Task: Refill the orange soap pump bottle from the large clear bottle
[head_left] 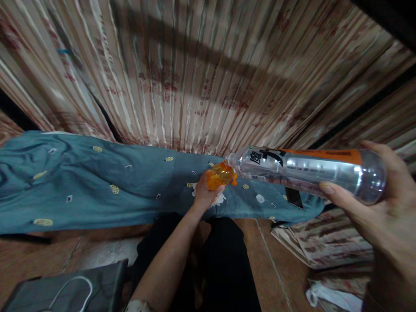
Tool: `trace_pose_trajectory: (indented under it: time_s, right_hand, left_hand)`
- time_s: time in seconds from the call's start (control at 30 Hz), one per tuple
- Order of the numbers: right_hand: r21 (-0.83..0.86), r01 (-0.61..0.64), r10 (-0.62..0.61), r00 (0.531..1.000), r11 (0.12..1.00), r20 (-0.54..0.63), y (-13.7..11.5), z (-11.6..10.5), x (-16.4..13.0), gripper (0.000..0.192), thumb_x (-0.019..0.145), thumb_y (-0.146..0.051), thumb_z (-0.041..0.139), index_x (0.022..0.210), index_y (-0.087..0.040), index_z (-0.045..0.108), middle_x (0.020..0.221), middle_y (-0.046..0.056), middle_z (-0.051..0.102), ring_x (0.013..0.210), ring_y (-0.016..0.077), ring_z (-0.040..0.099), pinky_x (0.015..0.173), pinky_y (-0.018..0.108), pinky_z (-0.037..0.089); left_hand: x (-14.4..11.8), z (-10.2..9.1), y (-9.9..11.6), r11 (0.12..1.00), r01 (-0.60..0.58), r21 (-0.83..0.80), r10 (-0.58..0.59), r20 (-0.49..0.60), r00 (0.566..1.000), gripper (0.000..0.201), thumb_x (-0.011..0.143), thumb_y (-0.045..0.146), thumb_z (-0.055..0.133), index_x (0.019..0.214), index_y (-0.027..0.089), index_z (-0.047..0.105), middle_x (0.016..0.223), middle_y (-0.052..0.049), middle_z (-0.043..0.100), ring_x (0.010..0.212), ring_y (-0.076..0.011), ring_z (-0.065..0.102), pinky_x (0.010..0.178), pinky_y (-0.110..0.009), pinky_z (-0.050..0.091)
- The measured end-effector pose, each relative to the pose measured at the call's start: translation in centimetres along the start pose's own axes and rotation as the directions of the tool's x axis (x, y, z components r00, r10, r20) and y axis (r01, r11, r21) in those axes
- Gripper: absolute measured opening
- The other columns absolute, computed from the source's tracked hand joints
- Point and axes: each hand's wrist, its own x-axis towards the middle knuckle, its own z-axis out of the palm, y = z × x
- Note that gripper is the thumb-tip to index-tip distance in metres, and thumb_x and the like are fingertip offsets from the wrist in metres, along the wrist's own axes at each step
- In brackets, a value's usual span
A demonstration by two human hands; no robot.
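My right hand (383,203) grips a large clear plastic bottle (305,169) near its base. The bottle has an orange and silver label and lies almost level, its neck pointing left and tilted slightly down. In my left hand (203,193) is a small translucent orange container (219,175). The mouth of the bottle meets the top of this container; whether liquid passes between them I cannot make out. Beneath my left hand, partly hidden, lies a crumpled white tissue (219,199). Both hands are closed around what they hold.
A teal cloth with pineapple prints (130,186) covers a long low surface before my knees. On its right part lie a white round disc (260,198) and a dark phone (294,198). Patterned curtains (195,78) hang behind. A grey case (71,286) stands at lower left.
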Motion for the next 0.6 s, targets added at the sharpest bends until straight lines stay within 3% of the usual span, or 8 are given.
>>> trace_pose_trajectory:
  time_s: [0.37,0.6]
  right_hand:
    - [0.005,0.003,-0.003,0.999,1.0,0.044,-0.6,-0.12,0.45,0.101,0.069,-0.09,0.059,0.144,-0.022,0.058,0.108,0.011,0.073,0.087,0.0277,0.071,0.073,0.04,0.056]
    - [0.01,-0.026,0.025,0.999,1.0,0.046,-0.46,-0.33,0.4,0.098,0.068,-0.089,0.061,0.146,-0.03,0.056,0.11,0.009,0.073,0.087,0.0281,0.07,0.073,0.041,0.056]
  left_hand:
    - [0.02,-0.06,0.19,1.0,-0.007,-0.011,0.007,0.009,1.0,0.06,0.066,0.029,0.085,0.121,0.023,0.06,0.112,-0.005,0.072,0.102,-0.0246,0.07,0.093,-0.041,0.056]
    - [0.03,-0.1,-0.04,1.0,-0.013,-0.024,0.014,0.018,1.0,0.061,0.067,0.03,0.085,0.122,0.023,0.06,0.116,-0.006,0.072,0.104,-0.025,0.07,0.095,-0.043,0.056]
